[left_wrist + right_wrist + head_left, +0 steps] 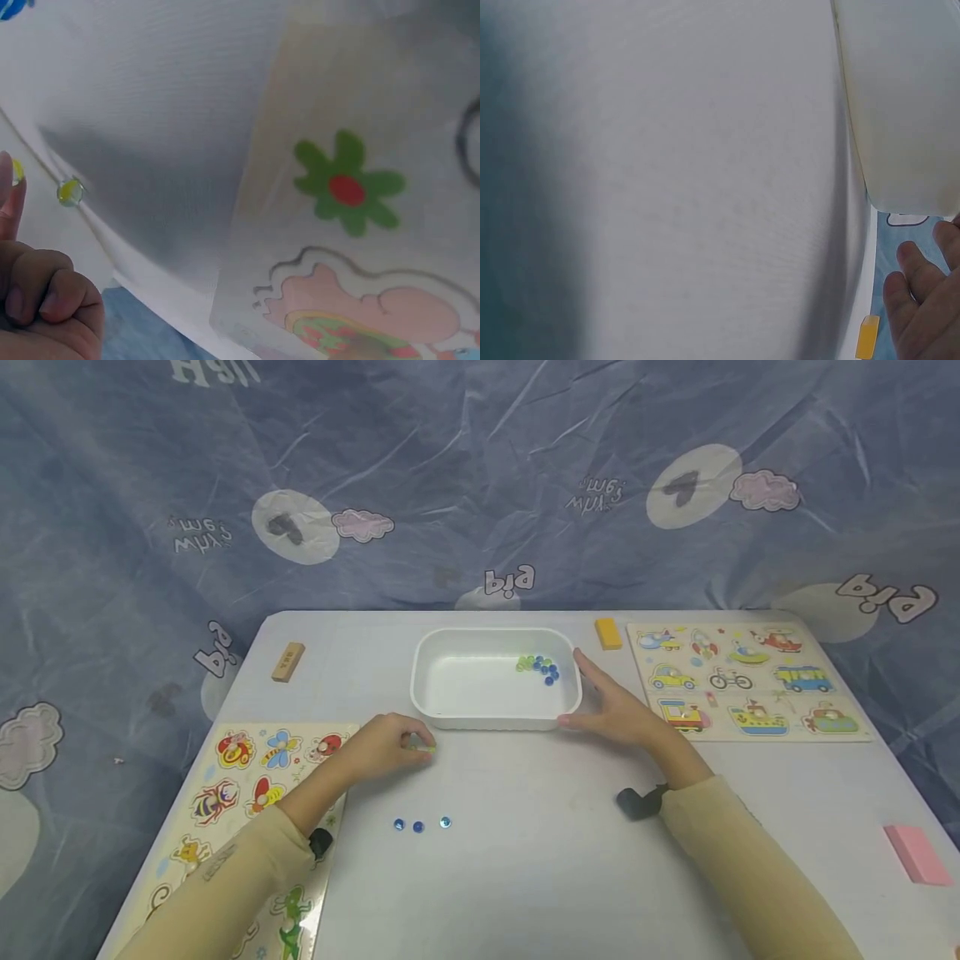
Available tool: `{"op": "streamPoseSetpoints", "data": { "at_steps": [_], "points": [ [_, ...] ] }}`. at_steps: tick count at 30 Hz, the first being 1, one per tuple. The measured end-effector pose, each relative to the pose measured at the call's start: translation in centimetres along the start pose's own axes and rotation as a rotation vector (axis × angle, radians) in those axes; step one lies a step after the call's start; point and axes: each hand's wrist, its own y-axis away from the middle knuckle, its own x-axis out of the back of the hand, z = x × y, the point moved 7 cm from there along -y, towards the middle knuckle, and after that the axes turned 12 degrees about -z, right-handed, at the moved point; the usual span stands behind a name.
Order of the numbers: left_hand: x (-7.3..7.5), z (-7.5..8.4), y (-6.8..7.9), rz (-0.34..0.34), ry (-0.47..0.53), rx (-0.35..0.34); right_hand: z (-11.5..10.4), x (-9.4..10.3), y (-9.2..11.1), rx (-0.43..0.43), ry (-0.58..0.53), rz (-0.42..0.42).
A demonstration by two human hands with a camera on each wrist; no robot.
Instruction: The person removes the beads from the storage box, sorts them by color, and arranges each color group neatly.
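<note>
My left hand [386,746] is low over the table in front of the tray's left corner, pinching a small yellow-green glass bead [16,172] between thumb and fingertip. Another yellow-green bead [70,192] shows just beyond those fingers in the left wrist view. The white rectangular tray [465,723] holds several green and blue beads [546,668] grouped toward its right end. My right hand [611,706] rests at the tray's right end, thumb at the front corner and extended fingers along the side. Three blue beads [418,827] lie in a loose row on the table nearer me.
A puzzle board with insects [247,777] lies at left, partly under my left forearm. Another with vehicles [738,681] is at right. A wooden block [288,662], a yellow block [608,634] and a pink block [918,855] sit near the table's edges. A patterned blue curtain [450,485] hangs behind.
</note>
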Motion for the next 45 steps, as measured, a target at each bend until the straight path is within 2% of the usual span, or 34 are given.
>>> {"op": "streamPoseSetpoints", "data": {
  "at_steps": [8,17,33,45],
  "points": [
    [-0.3,0.1,-0.5,-0.002,-0.069,0.032,0.0,0.0,0.1,-0.010,-0.008,-0.001],
    [-0.9,-0.5,-0.9,-0.004,-0.107,0.083,0.1,0.0,0.0,0.000,-0.011,0.005],
    [-0.8,-0.5,-0.5,0.009,-0.114,0.086,0.2,-0.1,0.0,-0.007,-0.001,0.003],
    [0.9,-0.4,0.8,0.015,-0.070,0.104,-0.1,0.0,0.1,-0.004,0.005,0.008]
  ]
}}
